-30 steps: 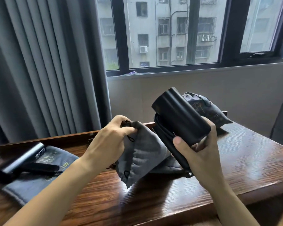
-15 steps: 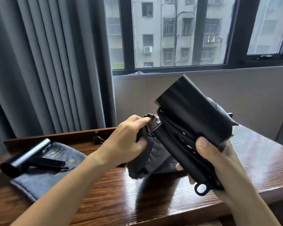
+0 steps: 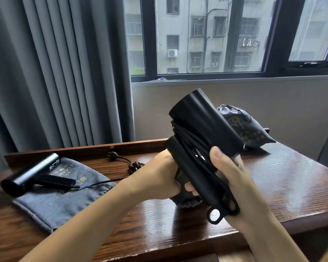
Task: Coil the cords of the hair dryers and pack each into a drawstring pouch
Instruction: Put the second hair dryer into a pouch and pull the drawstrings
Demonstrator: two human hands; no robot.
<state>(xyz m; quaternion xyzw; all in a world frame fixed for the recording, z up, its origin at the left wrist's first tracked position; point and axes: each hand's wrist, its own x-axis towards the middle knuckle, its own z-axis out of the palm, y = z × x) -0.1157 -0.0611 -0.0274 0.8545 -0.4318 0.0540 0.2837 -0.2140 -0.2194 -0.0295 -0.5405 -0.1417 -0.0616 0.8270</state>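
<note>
Hair dryer (image 3: 206, 133), folded w/ cord bundled between barrel and handle, is held above desk (image 3: 284, 186), barrel end tilted up toward window. Right hand (image 3: 233, 186) wraps around dryer's lower end, thumb across coil. Left hand (image 3: 159, 178) grips bunched pouch (image 3: 186, 202) right under dryer; pouch mostly hidden, mouth not visible.

Risks, biggest first:
1. Dryer is bulky vs. a crumpled pouch. If mouth isn't spread, body prob. jams at rim.
2. Cord coil is held only by thumb pressure; easing grip during insertion could let loops spring out.
3. Hang loop (image 3: 215, 217) at handle tip may snag drawstring.

Also: packed pouch (image 3: 242, 127) sits behind dryer. Second dryer (image 3: 29, 173) lies on flat pouch (image 3: 61, 195) far left of held one, cord uncoiled, plug (image 3: 113, 155) loose on desk, so not yet done.
</note>
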